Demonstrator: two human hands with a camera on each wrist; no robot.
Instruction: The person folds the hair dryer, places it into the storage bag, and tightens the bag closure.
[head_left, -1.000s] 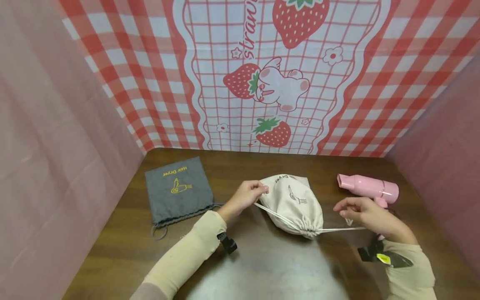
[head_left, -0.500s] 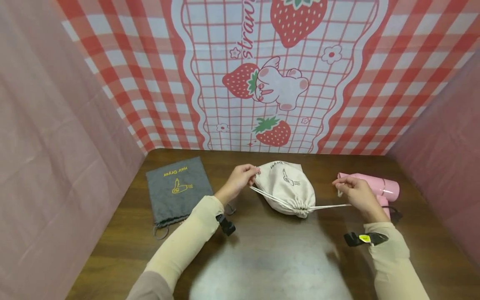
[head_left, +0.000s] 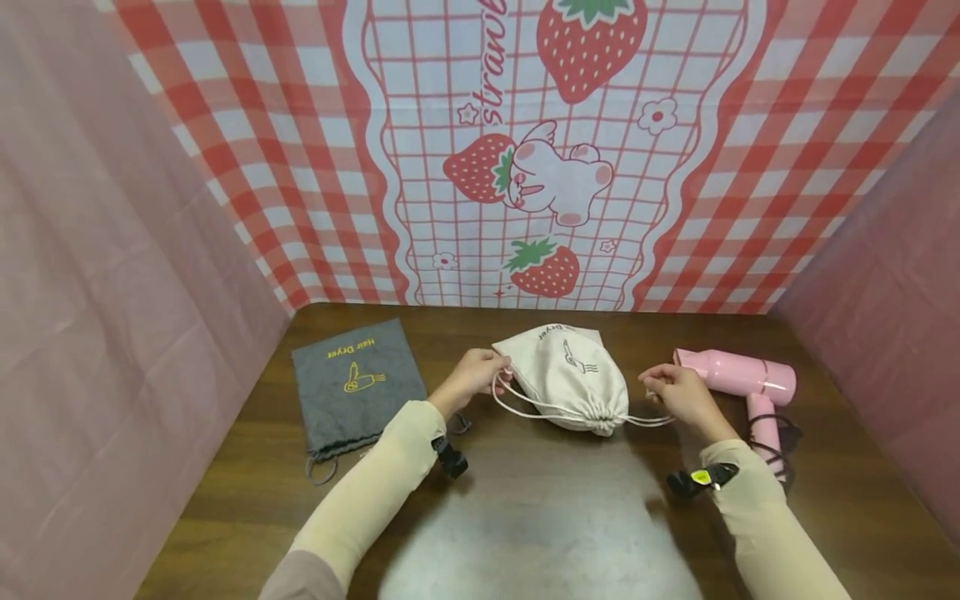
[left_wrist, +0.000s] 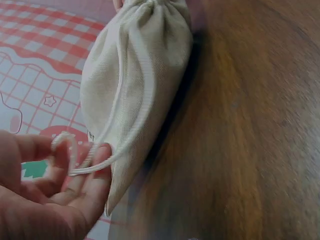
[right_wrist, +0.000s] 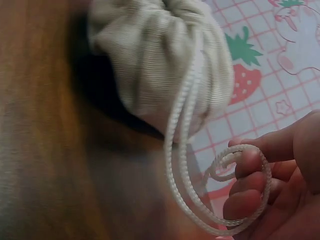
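A cream drawstring bag, printed with a dryer and lettering, lies bulging on the table with its gathered mouth facing the near side. At its left, my left hand holds one white cord between curled fingers, and a loose loop hangs over them. My right hand pinches the opposite cord between thumb and fingers. That cord sags in a doubled loop, slack. The bag's mouth is cinched into tight pleats. What fills the bag is hidden.
A flat grey drawstring pouch marked "Hair Dryer" lies at the left. Close beyond my right hand is a pink hair dryer, its dark cable wound about the handle. A strawberry-print cloth hangs behind the wooden table.
The bag has shifted away from me and slightly left. Both cords, stretched taut before, now hang slack. My right hand has come left towards the bag, uncovering the dryer's handle.
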